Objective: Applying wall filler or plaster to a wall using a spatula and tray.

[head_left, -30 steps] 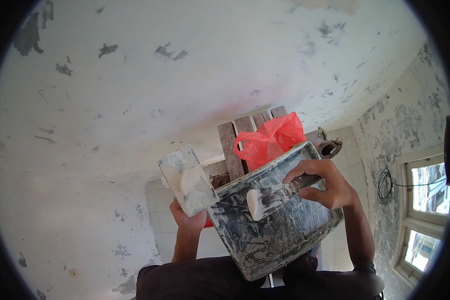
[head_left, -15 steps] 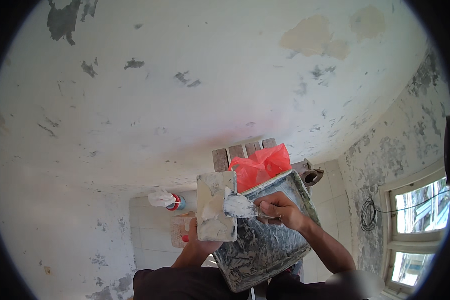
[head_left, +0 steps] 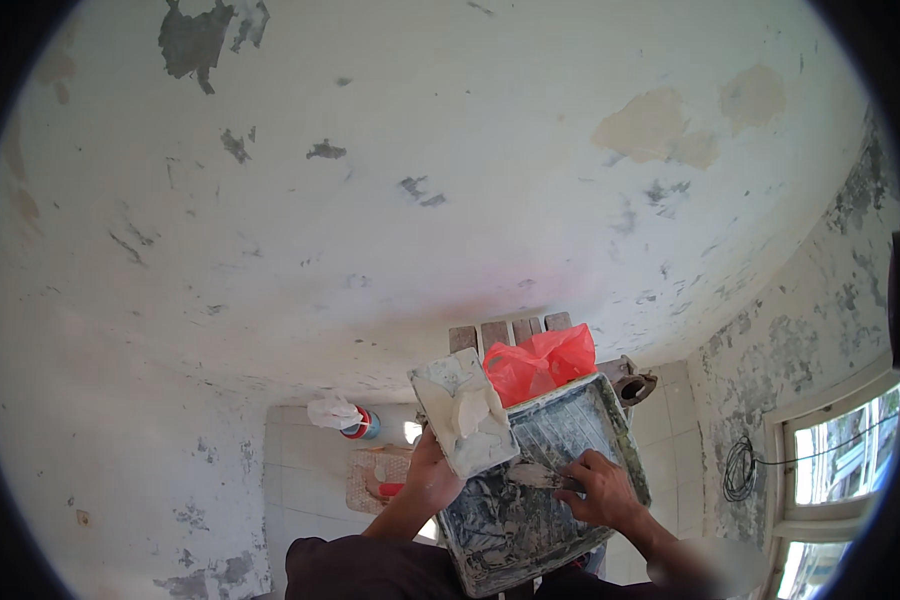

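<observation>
My left hand (head_left: 434,474) is closed on a pale rectangular putty board (head_left: 500,452), tilted over the tray's left edge. Cream putty (head_left: 470,411) lies in a thick smear across the board's face. In my right hand (head_left: 602,490) is a putty knife (head_left: 538,476), its putty-coated blade pointing left toward the board's lower corner. The blade is over the inside of a large dark tray (head_left: 642,470) streaked with dried putty; whether it touches the tray I cannot tell. My fingers hide most of the knife's handle.
A red plastic bag (head_left: 542,362) sits behind the tray, before wooden slats (head_left: 495,334). A rusty pipe-like piece (head_left: 634,388) stands right of it. Left on the tiles are a blue-and-red can (head_left: 366,424) and a red-handled tool (head_left: 390,489). The patched wall (head_left: 490,240) rises ahead.
My right hand has drawn the putty knife off the board and down over the tray. The board has tipped, its top leaning left. The whole view has shifted, with things lower in it.
</observation>
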A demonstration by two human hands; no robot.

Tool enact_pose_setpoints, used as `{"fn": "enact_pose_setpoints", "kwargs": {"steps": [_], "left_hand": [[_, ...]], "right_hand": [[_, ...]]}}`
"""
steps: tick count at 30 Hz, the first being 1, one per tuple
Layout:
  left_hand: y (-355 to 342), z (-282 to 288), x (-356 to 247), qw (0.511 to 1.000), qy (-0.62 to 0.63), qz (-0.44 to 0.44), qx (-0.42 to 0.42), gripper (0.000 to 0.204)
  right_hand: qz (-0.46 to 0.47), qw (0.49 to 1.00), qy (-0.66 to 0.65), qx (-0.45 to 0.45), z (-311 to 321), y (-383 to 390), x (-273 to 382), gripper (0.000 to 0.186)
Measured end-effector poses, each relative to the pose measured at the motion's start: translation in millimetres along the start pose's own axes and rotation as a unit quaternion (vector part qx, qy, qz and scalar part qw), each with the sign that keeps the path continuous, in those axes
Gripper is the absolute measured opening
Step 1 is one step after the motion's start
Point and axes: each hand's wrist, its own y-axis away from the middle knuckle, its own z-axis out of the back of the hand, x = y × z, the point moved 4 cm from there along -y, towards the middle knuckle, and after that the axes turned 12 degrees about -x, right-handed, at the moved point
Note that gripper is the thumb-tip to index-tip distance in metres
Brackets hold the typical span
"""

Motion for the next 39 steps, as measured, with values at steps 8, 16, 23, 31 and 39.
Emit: {"fn": "enact_pose_setpoints", "kwargs": {"steps": [8, 16, 23, 31, 39], "left_hand": [[6.7, -44.8, -7.0, 0.993, -0.113, -0.022, -0.032, 0.059], [0.4, -74.9, 14.9, 0.920, -0.386, -0.069, 0.005, 0.049], [-8.3, -120.5, -3.8, 0.508, -0.756, -0.368, 0.188, 0.049], [-4.5, -74.6, -35.1, 0.713, -0.690, -0.126, 0.008, 0.037], [9.4, -9.9, -20.9, 0.875, -0.473, -0.042, 0.097, 0.077]], "right_hand": [[-0.029, 0.905, -0.409, -0.110, 21.3, -28.6, 55.3, 0.063], [-0.175, 0.603, -0.737, -0.250, 20.8, -44.8, 64.0, 0.049], [-0.139, 0.618, -0.698, -0.332, 52.7, -33.9, -7.5, 0.038], [-0.181, 0.642, -0.555, -0.497, 95.9, 17.1, -134.2, 0.031], [-0.307, 0.617, -0.612, -0.387, 15.5, 81.3, -202.1, 0.035]]}}
